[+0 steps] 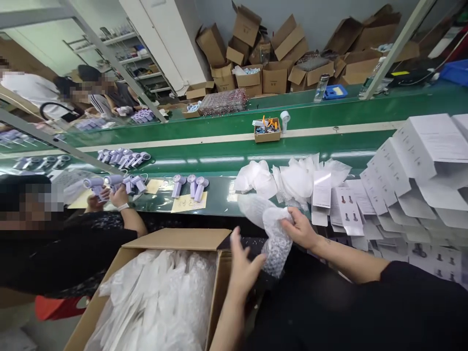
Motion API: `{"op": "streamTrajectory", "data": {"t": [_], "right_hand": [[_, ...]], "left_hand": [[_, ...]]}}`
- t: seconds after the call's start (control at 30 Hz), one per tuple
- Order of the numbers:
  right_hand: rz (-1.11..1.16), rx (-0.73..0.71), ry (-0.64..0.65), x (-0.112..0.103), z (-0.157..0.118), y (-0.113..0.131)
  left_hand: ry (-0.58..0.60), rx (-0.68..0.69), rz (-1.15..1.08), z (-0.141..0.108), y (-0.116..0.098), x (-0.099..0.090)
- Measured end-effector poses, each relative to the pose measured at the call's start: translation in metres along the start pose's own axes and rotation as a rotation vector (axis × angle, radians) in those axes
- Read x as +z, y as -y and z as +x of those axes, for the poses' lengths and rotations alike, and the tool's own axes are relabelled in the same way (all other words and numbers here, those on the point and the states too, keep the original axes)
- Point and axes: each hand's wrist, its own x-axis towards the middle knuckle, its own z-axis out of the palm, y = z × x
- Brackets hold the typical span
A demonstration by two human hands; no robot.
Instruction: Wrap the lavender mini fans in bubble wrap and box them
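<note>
My right hand (300,228) grips the top of a translucent bubble-wrap bag (277,239), which hangs above my lap near the bench edge. Just left of the bag, my left hand (244,265) is spread, slightly blurred, with nothing in it. Another pale wrap piece (254,209) lies against the bag's upper left. Below and left of my left hand stands an open carton (175,239) full of white bubble-wrap bags (161,297). On the bench beyond my hands are white wrapped bundles (288,181).
Stacked white printed boxes (420,161) cover the bench at right. Lilac handheld fans (199,189) lie left of centre, some on yellow paper (188,203). A small parts box (266,131) stands farther back. At left, a co-worker's hands (116,192) hold fans.
</note>
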Motion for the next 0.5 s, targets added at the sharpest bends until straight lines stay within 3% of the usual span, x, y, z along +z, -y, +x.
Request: {"op": "streamTrajectory", "data": {"t": [0.1, 0.2, 0.27, 0.37, 0.43, 0.5], "right_hand": [[0.284, 0.152, -0.144, -0.005, 0.045, -0.017], [0.591, 0.379, -0.349, -0.013, 0.100, -0.037], [0.722, 0.449, -0.436, -0.019, 0.133, -0.046], [0.836, 0.479, -0.457, -0.027, 0.169, -0.055], [0.783, 0.552, -0.525, -0.031, 0.181, -0.065], [0.581, 0.594, -0.626, -0.035, 0.185, -0.079]], "left_hand": [[0.188, -0.012, -0.097, 0.058, -0.006, 0.048], [0.063, -0.201, -0.238, 0.130, -0.007, 0.074], [-0.044, -0.291, -0.285, 0.174, -0.009, 0.076], [-0.130, -0.356, -0.281, 0.223, -0.013, 0.074], [-0.163, -0.409, -0.258, 0.243, -0.014, 0.075], [-0.151, -0.457, -0.219, 0.254, -0.011, 0.075]]}}
